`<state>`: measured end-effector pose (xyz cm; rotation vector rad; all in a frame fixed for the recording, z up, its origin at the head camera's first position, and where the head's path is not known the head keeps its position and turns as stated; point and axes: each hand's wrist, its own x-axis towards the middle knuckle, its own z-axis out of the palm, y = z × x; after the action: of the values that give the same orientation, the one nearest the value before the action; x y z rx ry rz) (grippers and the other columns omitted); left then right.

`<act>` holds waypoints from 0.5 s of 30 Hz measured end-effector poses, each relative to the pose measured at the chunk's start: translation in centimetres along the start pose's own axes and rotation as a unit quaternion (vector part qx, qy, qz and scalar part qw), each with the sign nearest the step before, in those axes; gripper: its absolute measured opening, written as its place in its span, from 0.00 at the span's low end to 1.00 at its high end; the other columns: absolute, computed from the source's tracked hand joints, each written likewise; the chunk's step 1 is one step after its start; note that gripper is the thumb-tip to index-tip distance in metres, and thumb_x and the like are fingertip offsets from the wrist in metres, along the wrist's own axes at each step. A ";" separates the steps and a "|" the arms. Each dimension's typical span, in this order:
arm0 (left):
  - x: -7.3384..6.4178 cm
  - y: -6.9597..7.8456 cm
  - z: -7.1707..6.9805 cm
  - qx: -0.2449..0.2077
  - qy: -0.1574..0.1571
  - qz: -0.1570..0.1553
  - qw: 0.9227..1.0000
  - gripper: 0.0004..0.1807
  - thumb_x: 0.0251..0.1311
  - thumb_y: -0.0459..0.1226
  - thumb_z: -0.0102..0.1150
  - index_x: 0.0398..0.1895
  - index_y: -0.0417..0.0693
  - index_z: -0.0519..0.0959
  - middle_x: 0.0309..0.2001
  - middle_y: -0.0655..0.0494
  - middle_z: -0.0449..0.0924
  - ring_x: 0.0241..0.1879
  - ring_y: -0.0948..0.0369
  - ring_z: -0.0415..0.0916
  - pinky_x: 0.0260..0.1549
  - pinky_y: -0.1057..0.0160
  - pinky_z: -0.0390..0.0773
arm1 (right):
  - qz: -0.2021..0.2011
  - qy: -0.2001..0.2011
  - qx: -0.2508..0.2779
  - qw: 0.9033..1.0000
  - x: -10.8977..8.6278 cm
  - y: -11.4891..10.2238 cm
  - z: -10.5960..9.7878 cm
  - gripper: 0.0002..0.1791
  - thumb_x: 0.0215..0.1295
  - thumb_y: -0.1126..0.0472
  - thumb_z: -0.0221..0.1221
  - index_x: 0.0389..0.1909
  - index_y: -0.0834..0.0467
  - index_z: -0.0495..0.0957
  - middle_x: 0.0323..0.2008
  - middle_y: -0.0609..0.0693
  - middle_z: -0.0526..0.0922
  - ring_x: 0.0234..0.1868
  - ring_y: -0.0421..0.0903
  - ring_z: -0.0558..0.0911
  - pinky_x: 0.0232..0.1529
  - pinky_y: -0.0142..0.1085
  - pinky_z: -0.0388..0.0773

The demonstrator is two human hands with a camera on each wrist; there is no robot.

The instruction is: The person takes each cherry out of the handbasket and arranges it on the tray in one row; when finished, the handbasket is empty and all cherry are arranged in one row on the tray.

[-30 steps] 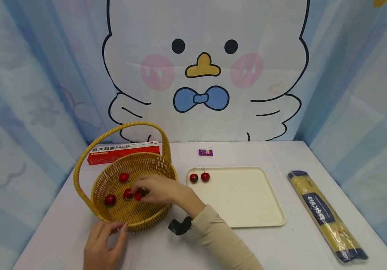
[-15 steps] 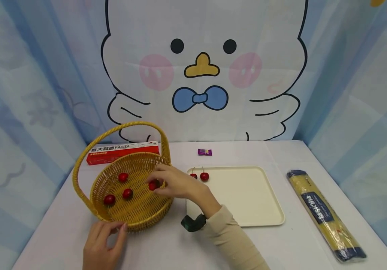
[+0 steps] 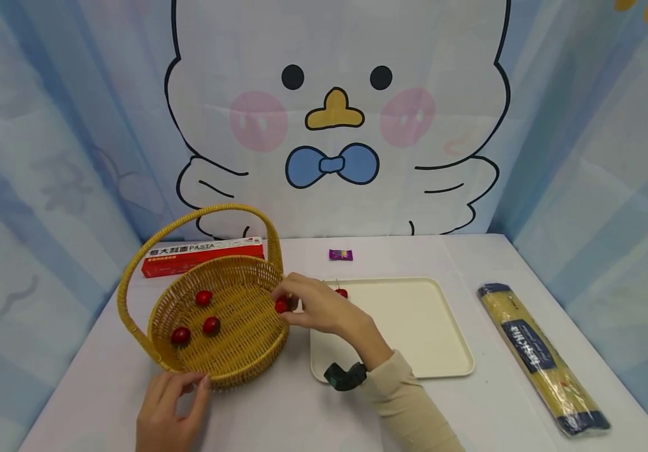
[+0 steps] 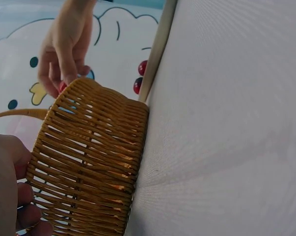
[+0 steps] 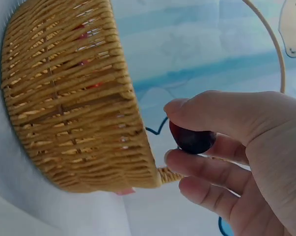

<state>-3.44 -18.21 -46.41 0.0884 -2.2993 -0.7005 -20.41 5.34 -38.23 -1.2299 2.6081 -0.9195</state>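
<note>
A dark red cherry is pinched between the thumb and fingers of my right hand. In the head view this hand is at the right rim of the yellow wicker basket, with the held cherry overlapping the rim. My left hand grips the basket's near rim, its thumb and fingers right at the edge. Three red cherries lie inside the basket. To its right is a cream tray. Two cherries show by the tray's edge in the left wrist view; in the head view my right hand mostly hides them.
Behind the basket lies a red pasta box. A small purple wrapped candy is at the back of the white table. A long pack of spaghetti lies at the right. The basket's tall handle arches above it.
My right hand has lifted a cherry out from among those in the basket and carried it right to the rim. The left hand has stayed at the near rim.
</note>
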 end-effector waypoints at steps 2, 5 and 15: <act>0.0 0.0 0.0 -0.002 0.002 0.003 1.000 0.11 0.46 0.27 0.75 0.30 0.44 0.82 0.29 0.57 0.75 0.35 0.71 0.65 0.36 0.82 0.68 | 0.000 0.013 -0.003 1.000 -0.4 0.4 -0.3 0.15 0.67 0.60 0.65 0.54 0.53 0.80 0.49 0.46 0.78 0.46 0.40 0.77 0.45 0.29 0.80; 0.0 -0.1 0.0 -0.010 0.010 0.014 1.000 0.11 0.45 0.27 0.76 0.30 0.44 0.82 0.29 0.56 0.75 0.34 0.70 0.66 0.35 0.82 0.68 | -0.001 0.033 -0.004 0.999 -1.0 1.0 -0.8 0.14 0.66 0.60 0.65 0.53 0.54 0.81 0.50 0.47 0.78 0.46 0.41 0.77 0.44 0.31 0.81; 0.0 -0.6 0.2 -0.033 0.033 0.046 0.998 0.12 0.42 0.25 0.75 0.30 0.43 0.82 0.28 0.56 0.76 0.33 0.70 0.67 0.34 0.82 0.70 | 0.027 0.089 0.024 0.995 -2.4 3.7 -2.9 0.18 0.62 0.64 0.67 0.53 0.58 0.78 0.50 0.50 0.80 0.42 0.42 0.82 0.42 0.30 0.83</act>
<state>-3.70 -18.66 -46.84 -0.0248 -2.1999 -0.7153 -22.26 10.28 -38.38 -1.1068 2.7203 -1.1241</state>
